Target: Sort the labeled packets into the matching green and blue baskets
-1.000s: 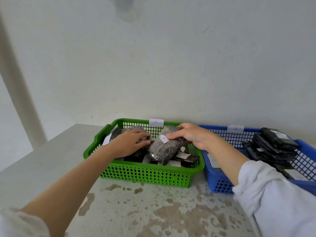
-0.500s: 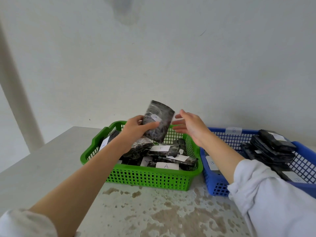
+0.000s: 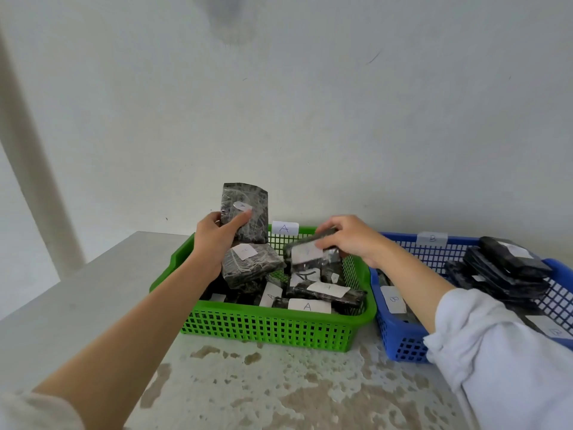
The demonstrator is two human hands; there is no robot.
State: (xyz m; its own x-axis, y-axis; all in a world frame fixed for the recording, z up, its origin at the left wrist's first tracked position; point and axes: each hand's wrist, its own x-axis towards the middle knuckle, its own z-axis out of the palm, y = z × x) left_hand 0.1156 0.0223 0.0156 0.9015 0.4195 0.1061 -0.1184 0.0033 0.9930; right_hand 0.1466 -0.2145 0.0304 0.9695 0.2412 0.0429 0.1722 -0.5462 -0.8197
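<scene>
Pale wall [image 3: 310, 119] behind. A stained grey table [image 3: 93, 305] carries two baskets, set just beside each other.

Left hand [image 3: 214, 240]: raised over the far left part of the green basket [image 3: 273, 330]. Thumb in front and fingers behind pinch one dark packet [image 3: 248, 197] by its lower part. The packet stands upright, clear of the basket. Its white sticker seems to read A, though it is small.

Green basket: an A tag [image 3: 284, 228] stands on the far rim. Inside lies a loose heap [image 3: 257, 268] of packets at all angles. Stickers that face the camera read A; others are turned away or blurred.

Right hand [image 3: 350, 240]: over the right half of the green basket, fingers curled on the top edge of a second packet [image 3: 305, 252]. That packet is tilted and lifted partly off the heap. Its sticker cannot be read.

Blue basket [image 3: 400, 339]: a B tag [image 3: 432, 238] stands on the far rim. A stack [image 3: 502, 268] of packets sits at its right side. A few more lie flat on its floor, one with a sticker reading B.

Assessment: sorting appears partly done. The blue basket holds a fair share. Both packets in hand are unplaced, and the heap is not yet gone through. Whether any B packets lie in it cannot be told.
</scene>
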